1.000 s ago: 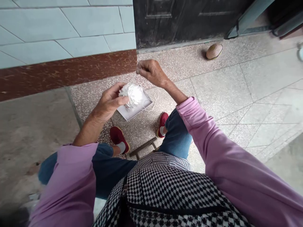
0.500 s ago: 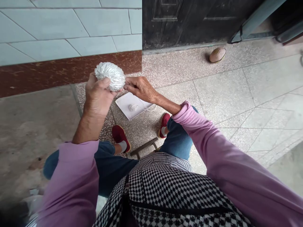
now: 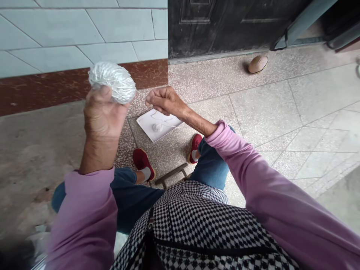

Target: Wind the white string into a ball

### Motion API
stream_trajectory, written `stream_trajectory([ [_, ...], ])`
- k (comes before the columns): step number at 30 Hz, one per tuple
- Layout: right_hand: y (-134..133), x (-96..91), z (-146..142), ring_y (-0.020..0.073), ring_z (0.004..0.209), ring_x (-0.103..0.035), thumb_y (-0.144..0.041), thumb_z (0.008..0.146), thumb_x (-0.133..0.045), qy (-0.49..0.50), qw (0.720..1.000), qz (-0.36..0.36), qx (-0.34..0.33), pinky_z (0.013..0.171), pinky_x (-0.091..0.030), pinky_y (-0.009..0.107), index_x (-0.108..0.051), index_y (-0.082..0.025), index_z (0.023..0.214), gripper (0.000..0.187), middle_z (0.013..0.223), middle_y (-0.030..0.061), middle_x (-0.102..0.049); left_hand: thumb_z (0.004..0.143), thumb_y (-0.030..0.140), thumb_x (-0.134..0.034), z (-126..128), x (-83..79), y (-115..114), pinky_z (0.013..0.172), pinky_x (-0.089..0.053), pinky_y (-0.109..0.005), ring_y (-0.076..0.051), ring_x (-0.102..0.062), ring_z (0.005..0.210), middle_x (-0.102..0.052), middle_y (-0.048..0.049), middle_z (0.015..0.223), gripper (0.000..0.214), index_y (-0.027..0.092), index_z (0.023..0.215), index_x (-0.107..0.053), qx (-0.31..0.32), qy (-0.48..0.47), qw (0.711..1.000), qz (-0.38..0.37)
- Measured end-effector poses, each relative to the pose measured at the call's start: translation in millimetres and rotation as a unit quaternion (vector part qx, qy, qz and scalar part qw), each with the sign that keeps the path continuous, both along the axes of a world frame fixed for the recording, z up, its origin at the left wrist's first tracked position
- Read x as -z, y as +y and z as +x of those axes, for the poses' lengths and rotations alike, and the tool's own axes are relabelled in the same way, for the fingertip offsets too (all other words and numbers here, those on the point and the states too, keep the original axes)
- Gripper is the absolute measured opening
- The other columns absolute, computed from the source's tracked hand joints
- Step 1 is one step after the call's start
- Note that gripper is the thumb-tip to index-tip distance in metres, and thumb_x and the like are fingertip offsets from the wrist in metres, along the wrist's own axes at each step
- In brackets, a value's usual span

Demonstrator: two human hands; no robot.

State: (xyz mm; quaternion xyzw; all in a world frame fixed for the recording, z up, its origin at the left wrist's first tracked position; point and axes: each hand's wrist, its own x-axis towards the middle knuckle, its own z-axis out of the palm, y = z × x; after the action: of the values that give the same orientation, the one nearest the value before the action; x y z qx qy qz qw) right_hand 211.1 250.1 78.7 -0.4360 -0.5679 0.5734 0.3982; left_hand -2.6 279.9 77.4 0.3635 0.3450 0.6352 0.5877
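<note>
A large ball of shiny white string (image 3: 114,80) is gripped in my left hand (image 3: 101,116), with the thumb over its near side and the fingers underneath. Apart from it, to the right, my right hand (image 3: 165,101) is closed in a pinch. A thin strand trails below these fingers; the exact point where they hold it is too fine to see. Under my hands a shallow white tray (image 3: 146,120) rests on the floor. Inside it lies a small wound ball of white string (image 3: 157,127), with loose strands around it.
My red shoes (image 3: 144,163) stand close to the tray, and a metal bar (image 3: 171,175) lies between my legs. A tiled wall (image 3: 62,28) is ahead on the left, a dark door (image 3: 219,30) on the right. A rounded tan object (image 3: 258,64) sits before the door.
My left hand has moved left and slightly up with the large string ball. A gap has opened between the ball and my right hand, which has shifted only a little.
</note>
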Motion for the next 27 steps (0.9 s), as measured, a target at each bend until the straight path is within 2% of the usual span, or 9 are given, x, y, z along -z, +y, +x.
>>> stream_trajectory([
  [3, -6.4, 3.7, -1.5, 0.0188, 0.068, -0.047, -0.069, 0.141, -0.073, -0.039, 0.998, 0.045, -0.026, 0.062, -0.044, 0.027, -0.069, -0.024, 0.095, 0.065, 0.07, -0.0045, -0.056, 0.045, 0.079, -0.118, 8.2, 23.3, 24.0, 0.107, -0.073, -0.047, -0.029, -0.073, 0.112, -0.072, -0.0056, 0.115, 0.099, 0.03, 0.112, -0.064, -0.073, 0.02, 0.995, 0.06],
  [6, -18.7, 1.5, -2.0, 0.021, 0.074, -0.056, -0.078, 0.138, -0.072, -0.033, 0.99, 0.097, -0.094, 0.073, -0.052, 0.031, -0.072, -0.024, 0.095, 0.068, 0.074, -0.0016, -0.063, 0.046, 0.102, -0.11, 16.0, 47.9, 50.2, 0.101, -0.065, -0.043, -0.025, -0.067, 0.105, -0.065, -0.0032, 0.117, 0.121, 0.03, 0.126, -0.058, -0.219, 0.044, 0.965, 0.139],
  [9, -28.4, -6.8, 2.0, 0.0222, 0.078, -0.061, -0.085, 0.135, -0.07, -0.01, 0.975, 0.142, -0.168, 0.078, -0.055, 0.034, -0.072, -0.024, 0.097, 0.072, 0.078, 0.0002, -0.069, 0.045, 0.096, -0.117, 11.8, 63.6, 61.2, 0.099, -0.061, -0.04, -0.023, -0.065, 0.103, -0.064, -0.0018, 0.116, 0.122, 0.03, 0.123, -0.051, -0.275, 0.138, 0.941, 0.143],
  [11, -29.1, -17.2, 9.7, 0.024, 0.08, -0.064, -0.084, 0.137, -0.065, -0.023, 0.971, 0.167, -0.168, 0.08, -0.057, 0.036, -0.072, -0.025, 0.098, 0.071, 0.081, 0.0012, -0.07, 0.044, 0.084, -0.125, 3.3, 67.6, 55.8, 0.096, -0.06, -0.038, -0.022, -0.065, 0.101, -0.067, -0.0008, 0.113, 0.119, 0.03, 0.12, -0.051, -0.232, 0.206, 0.945, 0.107],
  [14, -21.9, -36.4, 27.4, 0.0285, 0.094, -0.073, -0.069, 0.142, -0.067, -0.101, 0.967, 0.206, -0.109, 0.09, -0.063, 0.038, -0.073, -0.026, 0.099, 0.062, 0.089, 0.0038, -0.073, 0.049, 0.073, -0.131, -8.7, 65.9, 35.3, 0.094, -0.061, -0.037, -0.023, -0.071, 0.102, -0.075, -0.0017, 0.114, 0.112, 0.028, 0.119, -0.055, -0.094, 0.262, 0.958, 0.065],
  [17, -12.5, -49.4, 42.6, 0.0307, 0.11, -0.077, -0.053, 0.143, -0.075, -0.202, 0.95, 0.23, -0.059, 0.106, -0.066, 0.038, -0.07, -0.026, 0.096, 0.054, 0.097, 0.0051, -0.075, 0.062, 0.072, -0.129, -11.2, 56.4, 12.9, 0.096, -0.067, -0.04, -0.029, -0.081, 0.114, -0.08, -0.004, 0.112, 0.1, 0.027, 0.121, -0.061, 0.052, 0.262, 0.963, 0.04],
  [22, -5.8, -46.7, 50.0, 0.0244, 0.104, -0.074, -0.025, 0.147, -0.057, -0.271, 0.93, 0.247, -0.026, 0.111, -0.065, 0.038, -0.066, -0.023, 0.103, 0.044, 0.104, 0.0023, -0.075, 0.069, 0.063, -0.124, -3.4, 27.4, -13.3, 0.107, -0.076, -0.053, -0.042, -0.084, 0.134, -0.084, -0.0124, 0.117, 0.083, 0.025, 0.119, -0.07, 0.221, 0.201, 0.954, 0.01],
  [24, -3.1, -42.7, 51.3, 0.0239, 0.103, -0.073, -0.026, 0.146, -0.058, -0.278, 0.93, 0.239, -0.016, 0.112, -0.066, 0.038, -0.066, -0.023, 0.104, 0.042, 0.104, 0.0019, -0.075, 0.075, 0.057, -0.121, -1.9, 16.1, -20.0, 0.11, -0.078, -0.055, -0.042, -0.084, 0.134, -0.085, -0.0142, 0.12, 0.074, 0.025, 0.122, -0.074, 0.272, 0.186, 0.944, 0.01],
  [27, 3.7, -37.3, 52.8, 0.026, 0.105, -0.073, -0.048, 0.146, -0.067, -0.266, 0.942, 0.201, -0.02, 0.113, -0.067, 0.038, -0.069, -0.025, 0.104, 0.048, 0.1, 0.0028, -0.075, 0.088, 0.057, -0.112, -2.6, 6.9, -24.5, 0.113, -0.079, -0.056, -0.039, -0.085, 0.131, -0.085, -0.0157, 0.125, 0.06, 0.025, 0.126, -0.077, 0.325, 0.164, 0.931, 0.017],
])
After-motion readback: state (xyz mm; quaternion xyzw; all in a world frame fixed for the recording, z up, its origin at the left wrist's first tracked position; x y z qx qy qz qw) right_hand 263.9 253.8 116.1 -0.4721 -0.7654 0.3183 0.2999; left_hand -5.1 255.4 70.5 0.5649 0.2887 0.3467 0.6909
